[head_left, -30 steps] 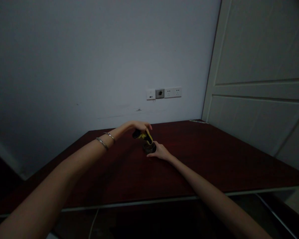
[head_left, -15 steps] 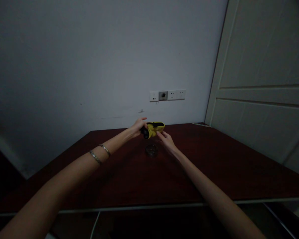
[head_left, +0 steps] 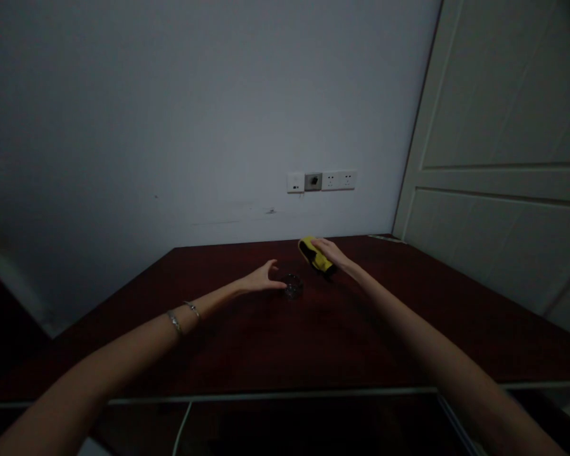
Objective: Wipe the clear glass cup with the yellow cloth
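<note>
A small round glass dish (head_left: 292, 285) sits on the dark red table (head_left: 313, 329), toward its far middle. My left hand (head_left: 261, 278) reaches to it from the left with fingers spread, fingertips at the dish's rim, holding nothing. A yellow and black cloth-like object (head_left: 315, 254) is in my right hand (head_left: 330, 252), just behind and to the right of the dish, low over the table. The dim light hides its details. Two thin bracelets (head_left: 183, 315) circle my left wrist.
A white wall stands behind the table with a strip of sockets (head_left: 322, 181). A pale panelled door (head_left: 503, 164) borders the table's right side. The table's near edge (head_left: 285, 396) runs across the lower view, with a pale cable (head_left: 180, 430) hanging below.
The yellow object passed from my left hand to my right, which carried it right and down. My left hand let go and dropped to the dish.
</note>
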Tool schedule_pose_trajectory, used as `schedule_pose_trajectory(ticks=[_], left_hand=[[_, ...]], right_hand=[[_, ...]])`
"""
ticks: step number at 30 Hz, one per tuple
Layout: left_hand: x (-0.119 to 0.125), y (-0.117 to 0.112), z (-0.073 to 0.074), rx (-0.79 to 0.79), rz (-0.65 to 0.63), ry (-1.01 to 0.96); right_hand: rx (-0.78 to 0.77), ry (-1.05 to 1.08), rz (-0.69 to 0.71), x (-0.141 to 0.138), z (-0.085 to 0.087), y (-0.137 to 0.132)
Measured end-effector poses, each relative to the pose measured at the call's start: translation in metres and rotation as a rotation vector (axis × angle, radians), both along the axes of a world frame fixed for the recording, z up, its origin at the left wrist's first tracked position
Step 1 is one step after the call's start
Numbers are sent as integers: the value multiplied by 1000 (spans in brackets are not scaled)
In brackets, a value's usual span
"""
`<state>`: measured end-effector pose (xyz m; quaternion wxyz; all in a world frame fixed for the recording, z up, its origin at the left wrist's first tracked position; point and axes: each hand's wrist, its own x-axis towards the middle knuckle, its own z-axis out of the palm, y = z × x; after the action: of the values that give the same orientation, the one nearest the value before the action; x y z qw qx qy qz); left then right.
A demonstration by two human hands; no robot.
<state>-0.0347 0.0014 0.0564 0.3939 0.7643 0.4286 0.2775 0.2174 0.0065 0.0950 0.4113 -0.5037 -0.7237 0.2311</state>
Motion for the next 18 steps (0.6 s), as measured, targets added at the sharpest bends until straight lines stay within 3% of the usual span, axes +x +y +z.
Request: schedule_pose_trajectory(ticks=[4,8,13,18], left_hand=[[11,-7,-28,12,-97,-40],[29,-10,-31,125,-146,-141],[36,-8,-30,175,-179,-185],[33,-4,-39,161,-106,-191]], right_hand=[[61,-185,242,-10,0,2],[112,-461,426,-27,6,4],[105,-657,399,-43,8,6],[146,-874,317,-57,1,12]])
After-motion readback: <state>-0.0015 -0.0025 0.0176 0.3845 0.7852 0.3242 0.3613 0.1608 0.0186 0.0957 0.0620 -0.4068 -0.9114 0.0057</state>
